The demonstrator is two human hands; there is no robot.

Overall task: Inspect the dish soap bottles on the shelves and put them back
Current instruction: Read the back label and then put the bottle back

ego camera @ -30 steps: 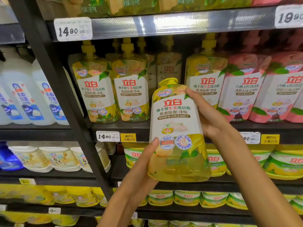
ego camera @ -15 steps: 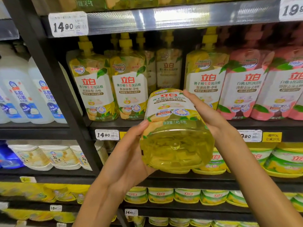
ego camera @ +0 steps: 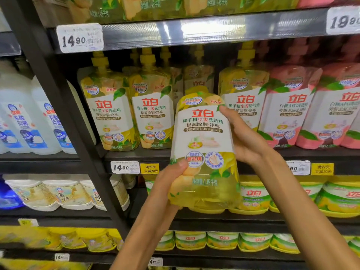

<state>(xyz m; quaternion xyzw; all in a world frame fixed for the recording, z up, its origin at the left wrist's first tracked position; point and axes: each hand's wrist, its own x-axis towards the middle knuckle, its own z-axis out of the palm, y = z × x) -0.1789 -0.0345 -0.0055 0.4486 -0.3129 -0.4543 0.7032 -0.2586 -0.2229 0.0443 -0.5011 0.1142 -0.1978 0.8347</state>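
Note:
I hold a yellow dish soap bottle (ego camera: 204, 149) with a white label upright in front of the shelf, label facing me. My left hand (ego camera: 167, 184) grips its lower left side, thumb across the front near the base. My right hand (ego camera: 245, 137) grips the upper right side, fingers curled round the edge of the label. Behind it, a gap shows in the row of matching yellow bottles (ego camera: 111, 110) on the middle shelf (ego camera: 136, 154).
Pink bottles (ego camera: 288, 112) stand to the right on the same shelf, white jugs (ego camera: 25, 117) to the left past a black upright post (ego camera: 64, 106). Yellow-green tubs (ego camera: 253, 195) fill the shelves below. Price tags (ego camera: 124, 167) line the shelf edges.
The bottle was tipped back with its base toward me half a second ago; both hands have brought it upright again, label facing me.

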